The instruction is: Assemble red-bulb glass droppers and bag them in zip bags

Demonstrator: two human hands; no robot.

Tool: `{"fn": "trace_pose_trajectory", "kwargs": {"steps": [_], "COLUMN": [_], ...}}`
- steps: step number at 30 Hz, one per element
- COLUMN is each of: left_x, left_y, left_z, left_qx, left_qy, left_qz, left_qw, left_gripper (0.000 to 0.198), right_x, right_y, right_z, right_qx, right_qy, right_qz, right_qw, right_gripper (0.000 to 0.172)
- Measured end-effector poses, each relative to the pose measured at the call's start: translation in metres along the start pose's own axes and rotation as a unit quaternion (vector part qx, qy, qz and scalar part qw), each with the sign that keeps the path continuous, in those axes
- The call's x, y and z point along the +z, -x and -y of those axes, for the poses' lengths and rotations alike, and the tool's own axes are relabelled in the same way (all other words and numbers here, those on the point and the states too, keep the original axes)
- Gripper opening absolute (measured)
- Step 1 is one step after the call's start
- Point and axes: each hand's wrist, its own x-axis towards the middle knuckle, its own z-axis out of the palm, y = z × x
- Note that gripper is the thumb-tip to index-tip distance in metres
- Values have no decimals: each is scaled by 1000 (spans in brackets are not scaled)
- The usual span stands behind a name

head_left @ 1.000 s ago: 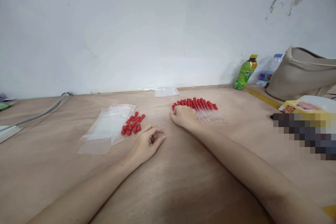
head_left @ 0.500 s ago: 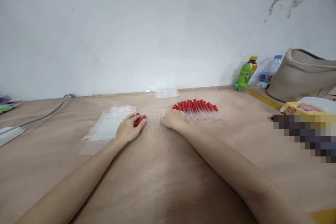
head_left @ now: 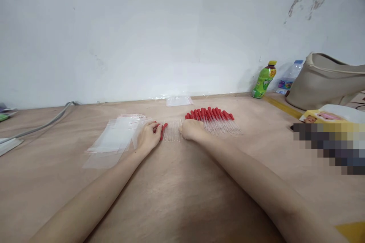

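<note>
clear tubes (head_left: 172, 132) lie between left hand (head_left: 148, 138) and right hand (head_left: 191, 129), long axes toward far edge of table (head_left: 199, 182). left fingers closed over red caps (head_left: 163, 129), nearer; right fingers' grip we cannot tell.

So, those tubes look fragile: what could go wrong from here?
The clear dropper tubes lie between the left hand and right hand; pushing inward might crack or scatter them. The red bulbs at the left hand could roll away. The right hand, beside the assembled droppers, might knock that row askew.
</note>
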Motion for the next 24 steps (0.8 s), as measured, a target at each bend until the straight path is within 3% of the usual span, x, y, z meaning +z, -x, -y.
{"fn": "trace_pose_trajectory", "kwargs": {"steps": [6, 9, 12, 15, 21, 24], "left_x": [-8, -11, -14, -14, -4, -4], "left_y": [-5, -7, -8, -12, -29, -30], "left_z": [7, 12, 11, 3, -13, -19], "left_qx": [-31, -46, 6, 66, 55, 56], "left_qy": [-7, -18, -36, -65, -91, -59], "left_qz": [-2, -14, -37, -15, 54, 16], "left_qw": [999, 999, 999, 996, 993, 997], "left_gripper": [28, 32, 33, 32, 25, 20], "right_x": [-11, -13, -5, 8, 28, 29], "right_y": [15, 27, 37, 43, 46, 47], "right_z": [-12, -31, -50, -65, -77, -78], "right_qx": [-7, -52, -145, -212, -264, -271], "right_qy": [-20, -50, -95, -124, -149, -156], "right_qz": [-34, -67, -125, -193, -261, -259], "right_qw": [999, 995, 977, 950, 917, 914], "right_gripper": [30, 28, 21, 17, 21, 20]}}
